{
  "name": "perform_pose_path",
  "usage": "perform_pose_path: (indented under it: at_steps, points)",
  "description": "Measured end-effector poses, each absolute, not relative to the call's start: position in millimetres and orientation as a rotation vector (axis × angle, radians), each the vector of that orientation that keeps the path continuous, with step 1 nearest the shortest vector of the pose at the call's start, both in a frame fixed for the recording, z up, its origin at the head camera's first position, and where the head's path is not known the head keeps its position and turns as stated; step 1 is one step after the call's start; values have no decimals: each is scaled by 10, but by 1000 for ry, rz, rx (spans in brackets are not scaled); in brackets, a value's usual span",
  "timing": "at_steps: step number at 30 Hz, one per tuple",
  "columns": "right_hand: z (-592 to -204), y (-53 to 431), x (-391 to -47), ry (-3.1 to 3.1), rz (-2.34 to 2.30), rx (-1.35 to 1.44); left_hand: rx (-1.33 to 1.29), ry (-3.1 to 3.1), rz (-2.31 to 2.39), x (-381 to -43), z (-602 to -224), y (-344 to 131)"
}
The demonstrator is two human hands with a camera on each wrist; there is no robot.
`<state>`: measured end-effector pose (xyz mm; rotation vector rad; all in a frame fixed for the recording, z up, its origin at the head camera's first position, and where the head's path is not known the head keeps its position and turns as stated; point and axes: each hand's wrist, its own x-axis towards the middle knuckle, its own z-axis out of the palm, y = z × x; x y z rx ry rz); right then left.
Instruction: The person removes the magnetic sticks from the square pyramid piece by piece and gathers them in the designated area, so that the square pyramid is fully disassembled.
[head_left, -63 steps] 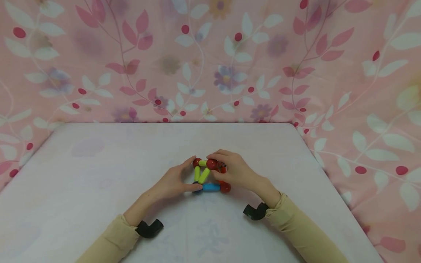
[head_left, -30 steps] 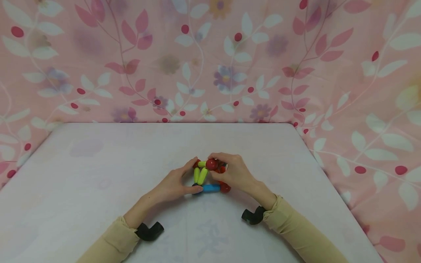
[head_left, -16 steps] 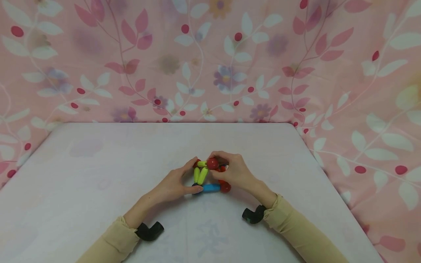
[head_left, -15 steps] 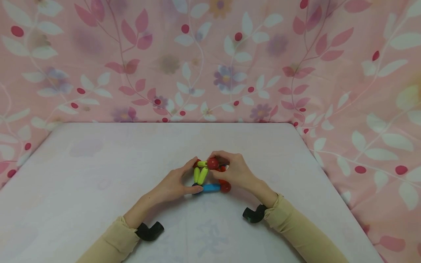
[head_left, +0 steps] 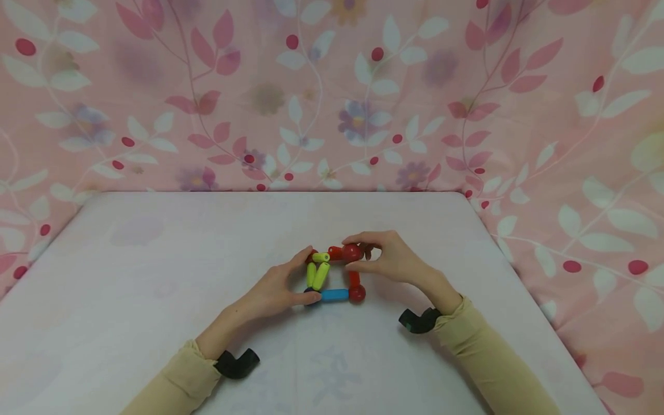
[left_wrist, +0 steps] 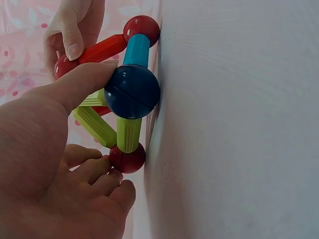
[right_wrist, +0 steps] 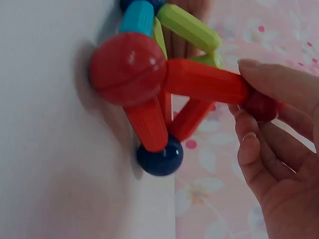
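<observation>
A frame of magnetic balls and rods stands on the table between both hands. My left hand (head_left: 277, 288) holds its left side, thumb on the dark blue ball (left_wrist: 132, 91) and fingers at a lower red ball (left_wrist: 127, 158). My right hand (head_left: 399, 256) pinches the upper red ball (head_left: 351, 252), from which red rods (right_wrist: 209, 81) slope down. One joins the red ball (head_left: 357, 293) at the near right corner; a blue rod (head_left: 335, 295) links that to the dark blue ball. Lime rods (head_left: 321, 276) lean up on the left, their upper ends apart from the pinched ball.
A white cloth covers the table (head_left: 155, 259), whose far edge meets a pink floral curtain (head_left: 311, 115). Each wrist carries a black curved mount (head_left: 237, 364). Another dark blue ball (right_wrist: 160, 155) forms the frame's far base corner.
My right hand has moved right and slightly away with the upper red ball, which has come off the lime rods. Red rods stand out more clearly now. My left hand has stayed in place.
</observation>
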<state>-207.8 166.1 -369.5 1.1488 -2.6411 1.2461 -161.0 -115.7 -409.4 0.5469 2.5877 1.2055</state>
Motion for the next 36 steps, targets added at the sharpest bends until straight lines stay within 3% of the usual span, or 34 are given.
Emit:
perform_pose_path:
  at_steps: [36]
  points:
    - [-3876,1892,-2291,-2684,1580,887,565,2586,1212,-1604,-4090,-1161]
